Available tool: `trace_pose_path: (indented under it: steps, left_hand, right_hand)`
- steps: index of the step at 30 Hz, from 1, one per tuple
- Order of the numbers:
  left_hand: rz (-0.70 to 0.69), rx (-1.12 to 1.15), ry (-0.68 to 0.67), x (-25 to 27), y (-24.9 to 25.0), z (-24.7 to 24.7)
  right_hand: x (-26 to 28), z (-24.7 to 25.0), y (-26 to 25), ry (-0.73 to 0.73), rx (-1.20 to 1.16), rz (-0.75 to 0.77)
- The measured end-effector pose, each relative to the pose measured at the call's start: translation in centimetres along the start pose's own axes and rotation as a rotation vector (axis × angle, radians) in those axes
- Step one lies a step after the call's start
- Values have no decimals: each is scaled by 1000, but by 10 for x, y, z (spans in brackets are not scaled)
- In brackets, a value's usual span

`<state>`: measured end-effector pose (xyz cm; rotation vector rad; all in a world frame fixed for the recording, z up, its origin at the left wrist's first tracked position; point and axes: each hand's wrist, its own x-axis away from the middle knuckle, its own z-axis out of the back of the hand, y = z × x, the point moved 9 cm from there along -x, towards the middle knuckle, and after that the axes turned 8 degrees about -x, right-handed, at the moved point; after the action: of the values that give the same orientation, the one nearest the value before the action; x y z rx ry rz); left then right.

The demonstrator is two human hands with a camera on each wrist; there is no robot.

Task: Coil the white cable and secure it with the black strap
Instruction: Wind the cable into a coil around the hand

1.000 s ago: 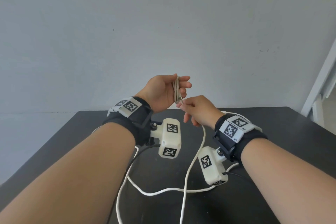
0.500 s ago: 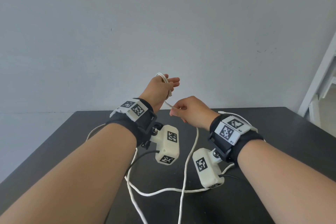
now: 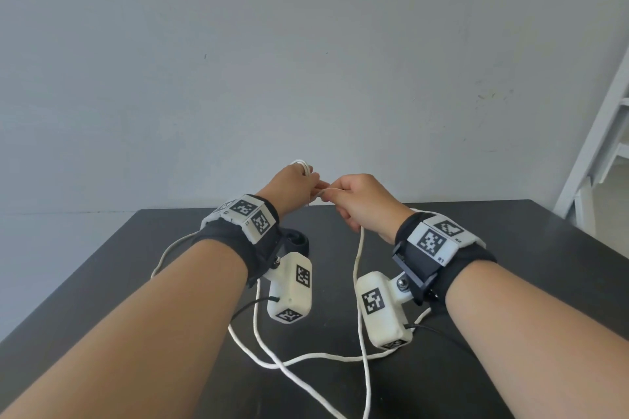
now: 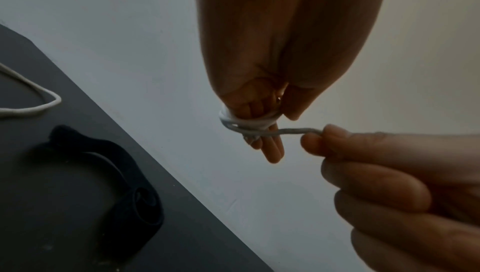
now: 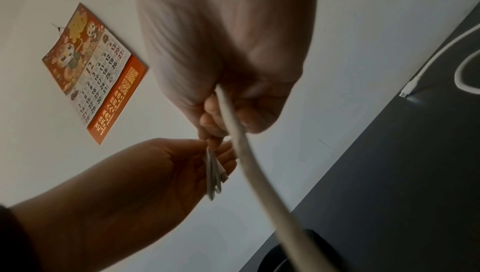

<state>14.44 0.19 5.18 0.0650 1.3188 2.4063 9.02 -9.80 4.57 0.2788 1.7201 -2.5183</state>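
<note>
My left hand (image 3: 299, 184) is raised above the table's far edge and holds a small coil of the white cable (image 3: 304, 165) wound round its fingers (image 4: 270, 149). My right hand (image 3: 343, 196) sits just to its right and pinches the strand (image 4: 293, 131) that leads off the coil; the cable (image 5: 244, 153) runs down through its fist. The loose length (image 3: 360, 316) hangs to the black table and loops there. The black strap (image 4: 124, 184) lies curled on the table below my left wrist, partly seen in the head view (image 3: 61, 238). Neither hand touches it.
The black table (image 3: 510, 282) ends at a grey wall. One cable end with its plug (image 5: 407, 89) lies on the table at the right. A red calendar (image 5: 91, 70) hangs on the wall. A white frame (image 3: 599, 146) stands at the far right.
Both hands have risen and come closer together. My left hand has turned so the coil now sits round its fingers, and my right hand has carried the strand up beside it.
</note>
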Motion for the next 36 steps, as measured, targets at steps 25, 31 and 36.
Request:
trace_pose_path:
  steps: [25,31,36]
  left_hand:
    - [21,50,-495,29,-1,-39]
    - [3,170,-524,33,16,-28]
    - [-35,361,-580,36,18,-25]
  right_hand:
    - [-6,25,14,81,-384,-83]
    - [-7,18,11,9,-686,-82]
    - [-8,25,12,121,-546,-64]
